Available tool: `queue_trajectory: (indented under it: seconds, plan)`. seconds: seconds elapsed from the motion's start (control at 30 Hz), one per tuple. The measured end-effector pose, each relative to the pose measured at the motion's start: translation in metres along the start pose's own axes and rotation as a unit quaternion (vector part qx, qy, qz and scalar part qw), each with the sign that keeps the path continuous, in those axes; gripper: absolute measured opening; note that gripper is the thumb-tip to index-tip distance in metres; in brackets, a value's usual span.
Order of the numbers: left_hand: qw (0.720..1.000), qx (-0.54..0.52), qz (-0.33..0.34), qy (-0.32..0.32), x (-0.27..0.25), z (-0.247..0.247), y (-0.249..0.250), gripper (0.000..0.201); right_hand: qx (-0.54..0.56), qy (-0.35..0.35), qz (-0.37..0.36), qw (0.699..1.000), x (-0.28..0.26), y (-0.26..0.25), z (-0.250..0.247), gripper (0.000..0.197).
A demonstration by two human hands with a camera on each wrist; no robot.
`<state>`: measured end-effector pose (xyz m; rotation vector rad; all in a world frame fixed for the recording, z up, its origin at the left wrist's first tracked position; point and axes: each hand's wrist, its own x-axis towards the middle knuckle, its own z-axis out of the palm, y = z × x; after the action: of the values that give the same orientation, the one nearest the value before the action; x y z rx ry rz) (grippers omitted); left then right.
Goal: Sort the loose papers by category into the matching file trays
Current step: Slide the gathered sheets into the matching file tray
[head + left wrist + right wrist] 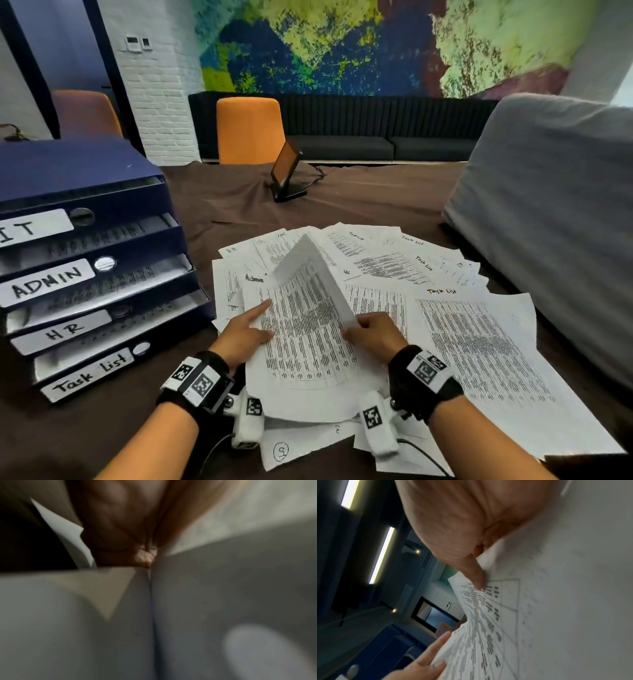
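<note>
- Printed sheet [305,329] with dense table text sits on top of the loose paper pile [479,342], centre of the table, right of the file trays [102,274].
- Sheet's right edge is folded up and over, forming a raised tent-like crease.
- Right hand [373,334] pinches that lifted right edge, fingers curled round the paper; the right wrist view shows the thumb [476,577] pressed on the printed side.
- Left hand [245,337] lies on the sheet's left edge, index finger extended and pointing along the paper, thumb on the page; other fingers are under the sheet, so whether it really clamps it cannot be told.
- Left wrist view is blurred: only skin and grey paper close up.
- Pile spreads in a fan; handwritten headings readable: "Admin", "HR", "Task List".
- Trays are a dark blue stacked unit, labels top to bottom: IT, ADMIN, HR, Task list; papers lie in the slots.
- Brown cloth [239,205] covers the table.
- Farther back: small stand with a tilted screen [286,171], orange chair [250,130], black sofa [376,137].
- Grey cushion-like bulk [548,205] on the right, beside the pile.
</note>
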<state>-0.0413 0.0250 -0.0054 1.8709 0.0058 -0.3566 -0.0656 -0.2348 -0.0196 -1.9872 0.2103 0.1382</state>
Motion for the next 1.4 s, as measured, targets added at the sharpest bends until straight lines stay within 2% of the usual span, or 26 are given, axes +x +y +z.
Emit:
queue_trajectory:
  seconds: [0.1,0.23,0.3,0.43,0.53,0.63,0.77,0.9,0.93,1.0,1.07,1.13,1.23,1.33,1.4]
  plan:
    - [1.0,0.006,0.017,0.002,-0.002,-0.009,0.007,0.055,-0.012,0.013,-0.033,0.999,0.003,-0.007,0.0,0.01]
    - [0.995,-0.043,0.03,0.088,0.001,-0.044,0.014,0.055,0.002,0.108,-0.031,0.994,0.012,-0.003,-0.017,0.012]
    - [0.992,-0.042,0.016,0.118,0.0,-0.054,0.014,0.053,-0.002,0.126,-0.02,0.992,0.014,-0.001,-0.026,0.014]
    - [0.986,0.097,-0.063,0.121,-0.006,-0.041,0.003,0.047,-0.17,0.107,-0.015,0.98,0.012,0.003,-0.026,0.018]
    - [0.985,0.096,-0.071,0.121,-0.01,-0.04,0.004,0.049,-0.19,0.093,-0.018,0.977,0.009,0.001,-0.023,0.02]
    - [0.993,0.054,-0.051,0.088,-0.012,-0.045,0.012,0.047,-0.125,0.085,-0.008,0.988,0.011,-0.002,-0.024,0.027]
    - [1.0,0.009,-0.013,0.01,-0.019,-0.026,0.021,0.04,-0.007,0.043,0.041,0.998,0.012,-0.015,-0.019,0.051]
    - [0.998,-0.02,0.056,-0.023,-0.017,-0.007,0.025,0.051,0.078,-0.035,0.099,0.991,0.004,-0.023,-0.028,0.024]
    - [0.996,-0.025,0.08,-0.017,-0.015,-0.003,0.026,0.061,0.117,-0.035,0.103,0.987,0.003,-0.022,-0.032,0.019]
    - [0.993,-0.074,0.092,0.005,-0.011,0.001,0.025,0.1,0.205,0.01,0.097,0.974,0.007,-0.019,-0.044,0.015]
    - [0.989,-0.126,0.078,0.031,-0.008,0.001,0.022,0.118,0.211,0.105,0.075,0.969,0.014,-0.018,-0.063,0.014]
    - [0.984,-0.149,0.066,0.07,-0.008,-0.004,0.02,0.112,0.172,0.197,0.04,0.964,0.022,-0.02,-0.086,0.019]
    - [0.974,-0.187,0.044,0.12,-0.004,-0.017,0.019,0.085,0.16,0.289,-0.037,0.943,0.023,-0.03,-0.113,0.023]
    - [0.972,-0.2,0.033,0.123,0.001,-0.03,0.015,0.062,0.147,0.305,-0.118,0.933,0.018,-0.046,-0.127,0.017]
    - [0.977,-0.177,0.04,0.115,0.002,-0.029,0.017,0.062,0.171,0.266,-0.16,0.935,0.011,-0.059,-0.126,0.019]
